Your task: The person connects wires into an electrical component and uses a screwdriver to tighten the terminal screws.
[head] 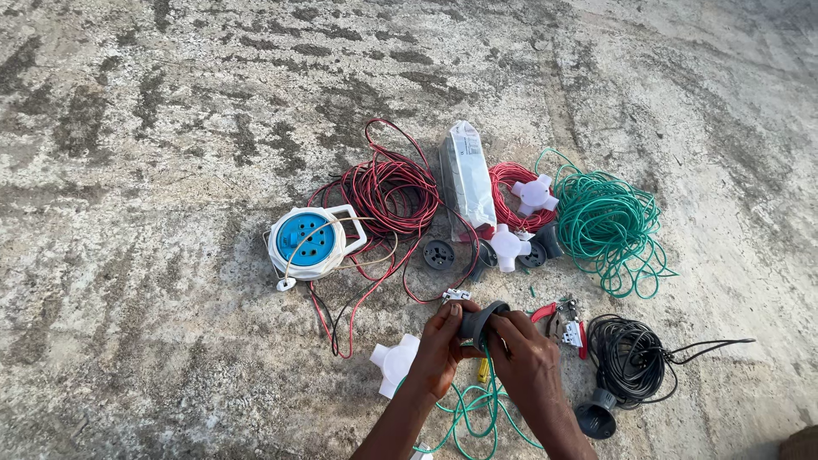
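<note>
Grey round fitting [479, 321] at lower centre of frame, tilted on edge, open face toward upper right | left hand [440, 351] and right hand [527, 358] both pinching its rim | green wire [464, 413] trailing below, white junction box [394, 363] just left.

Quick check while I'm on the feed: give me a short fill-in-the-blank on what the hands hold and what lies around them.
1. Both hands, the left hand and the right hand, grip a round ____ fitting.
2. The big coil at the far right of the pile is ____ wire.
3. The extension reel has a ____ face in a white case.
4. The pliers lie between the hands and the ____ cable coil.

Missing words: grey; green; blue; black
</note>
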